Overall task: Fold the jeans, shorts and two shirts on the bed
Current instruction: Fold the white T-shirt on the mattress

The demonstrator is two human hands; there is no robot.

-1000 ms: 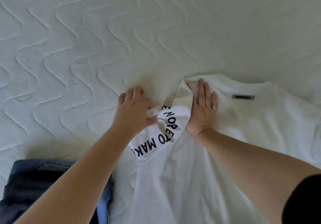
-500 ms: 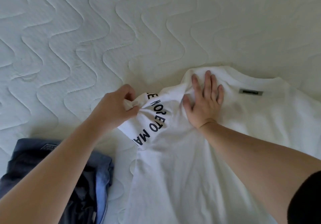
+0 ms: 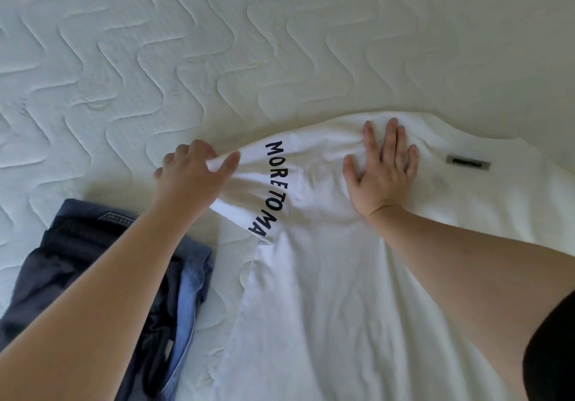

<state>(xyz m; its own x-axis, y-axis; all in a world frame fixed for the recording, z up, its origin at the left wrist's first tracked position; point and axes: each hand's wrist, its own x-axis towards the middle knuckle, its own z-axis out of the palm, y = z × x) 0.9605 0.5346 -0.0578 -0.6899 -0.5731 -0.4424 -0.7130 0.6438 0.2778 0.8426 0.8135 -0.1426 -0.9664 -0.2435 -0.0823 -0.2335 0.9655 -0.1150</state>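
The left hand (image 3: 189,176) pinches the sleeve (image 3: 264,182) end between thumb and curled fingers, holding that edge just off the bed (image 3: 280,42). From the pinch the sleeve runs rightward to the shoulder, its printed lettering crossing it, and its long axis lies nearly level across the view. The right hand (image 3: 384,164) lies flat, fingers straight and spread, pressing the shirt (image 3: 342,307) just beside the collar, holding nothing. So the shirt's body lies to the right of the pinch and toward the person, back up, with a small grey label (image 3: 468,162) beyond the right hand. The left hand is the nearer one for folding the sleeve inward, probably over the line the right hand pins. Dark denim (image 3: 93,260) lies bunched under the left forearm, apart from the shirt.
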